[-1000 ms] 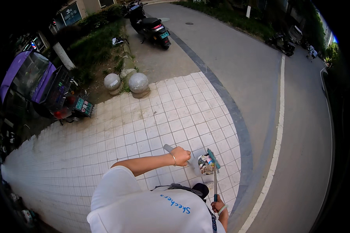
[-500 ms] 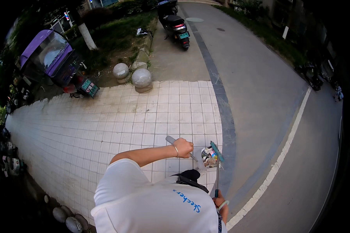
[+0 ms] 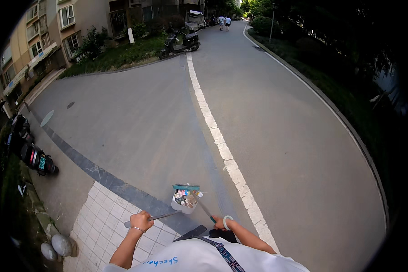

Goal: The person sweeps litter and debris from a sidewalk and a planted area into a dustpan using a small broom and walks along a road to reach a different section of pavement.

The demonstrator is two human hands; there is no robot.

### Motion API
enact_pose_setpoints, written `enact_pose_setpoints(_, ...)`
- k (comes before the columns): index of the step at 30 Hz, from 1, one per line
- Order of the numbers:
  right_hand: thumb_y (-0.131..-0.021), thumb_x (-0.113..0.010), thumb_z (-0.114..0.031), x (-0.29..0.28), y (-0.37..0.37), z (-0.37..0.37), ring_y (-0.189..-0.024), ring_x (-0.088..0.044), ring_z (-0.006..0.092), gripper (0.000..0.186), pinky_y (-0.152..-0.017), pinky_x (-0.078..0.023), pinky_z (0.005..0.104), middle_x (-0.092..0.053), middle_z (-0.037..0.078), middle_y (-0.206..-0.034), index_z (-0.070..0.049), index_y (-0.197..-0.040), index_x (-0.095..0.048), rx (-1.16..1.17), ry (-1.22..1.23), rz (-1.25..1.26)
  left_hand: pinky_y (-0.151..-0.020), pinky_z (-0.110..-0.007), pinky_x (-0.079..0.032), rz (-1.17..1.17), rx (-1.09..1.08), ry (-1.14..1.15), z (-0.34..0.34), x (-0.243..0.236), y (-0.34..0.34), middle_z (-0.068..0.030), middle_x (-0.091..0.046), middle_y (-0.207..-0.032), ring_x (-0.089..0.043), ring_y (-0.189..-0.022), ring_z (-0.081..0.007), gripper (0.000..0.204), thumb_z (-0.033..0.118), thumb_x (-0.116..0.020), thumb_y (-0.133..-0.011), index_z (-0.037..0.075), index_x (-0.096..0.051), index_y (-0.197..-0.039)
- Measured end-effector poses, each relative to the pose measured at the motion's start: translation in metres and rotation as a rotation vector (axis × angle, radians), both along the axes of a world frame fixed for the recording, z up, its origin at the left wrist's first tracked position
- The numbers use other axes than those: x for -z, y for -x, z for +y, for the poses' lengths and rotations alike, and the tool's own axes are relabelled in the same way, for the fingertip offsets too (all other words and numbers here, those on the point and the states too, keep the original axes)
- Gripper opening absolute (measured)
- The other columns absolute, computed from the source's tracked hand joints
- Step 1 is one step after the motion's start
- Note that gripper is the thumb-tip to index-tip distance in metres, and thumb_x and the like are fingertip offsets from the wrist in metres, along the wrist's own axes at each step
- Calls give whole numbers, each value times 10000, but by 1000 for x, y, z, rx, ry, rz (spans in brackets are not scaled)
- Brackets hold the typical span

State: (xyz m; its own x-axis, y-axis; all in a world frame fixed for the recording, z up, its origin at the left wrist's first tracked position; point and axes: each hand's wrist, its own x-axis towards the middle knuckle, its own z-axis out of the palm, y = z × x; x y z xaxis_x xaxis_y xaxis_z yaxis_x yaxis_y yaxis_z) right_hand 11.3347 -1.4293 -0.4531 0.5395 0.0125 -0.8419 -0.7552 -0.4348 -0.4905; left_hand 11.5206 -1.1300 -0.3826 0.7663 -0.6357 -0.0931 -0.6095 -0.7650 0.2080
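Observation:
My left hand is closed round the grey handle of a long-handled dustpan. The handle slants forward and right to the white, bucket-like pan, which is heaped with crumpled litter. My right hand, with a pale green bangle at the wrist, grips the stick of a broom. The broom's teal head lies across the far side of the pan, over the litter. Whether the pan touches the ground cannot be made out.
Grey pavement stretches ahead, with a white stripe along it. White tiles and stone balls are at the lower left. Scooters stand at the left and far ahead. Two people are in the distance.
My view has swung to the right, from the tiled area to the road. The dustpan and broom have come round with me onto the grey pavement, still in my hands.

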Motion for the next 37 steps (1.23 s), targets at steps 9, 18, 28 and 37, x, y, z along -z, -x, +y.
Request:
enact_pose_setpoints(9, -604, -506, -94, 46, -128, -198, -358, -382, 156, 680, -323, -310, 292, -458, 83, -551, -90, -1211, -199, -31, 83, -90, -603, -340, -453, -38, -20, 44, -207, 38, -116, -21, -580, -775, -568, -669, -213, 223, 301, -593, -542, 136, -619, -689)
enact_pose_setpoints(18, -585, -459, -64, 86, -206, -299, -322, -352, 140, 619, -292, -272, 298, -394, 61, -488, -107, -1161, -236, 45, 14, 107, -623, -347, -446, 72, -32, -74, -357, 67, -177, -31, -576, -791, -563, -697, -228, 210, 298, -581, -555, 145, -619, -693)
enact_pose_setpoints(28, -639, -462, -91, 197, -243, -360, -866, -506, 305, 477, -728, -395, 386, -522, 207, -920, -21, -1100, -364, -157, 80, -134, -649, -350, -442, 463, -24, -282, -461, 69, -261, -130, -575, -844, -563, -774, -252, 318, 393, -547, -631, 112, -621, -760)
enact_pose_setpoints(37, -636, -525, -155, 155, -291, -395, -810, -527, 259, 489, -649, -416, 352, -537, 156, -916, -11, -1087, -400, -335, 29, -1, -653, -494, -429, 1655, -980, -351, -448, 170, -307, -207, -347, -1167, -516, -875, -329, 821, 437, -545, -654, 33, -133, -1238)
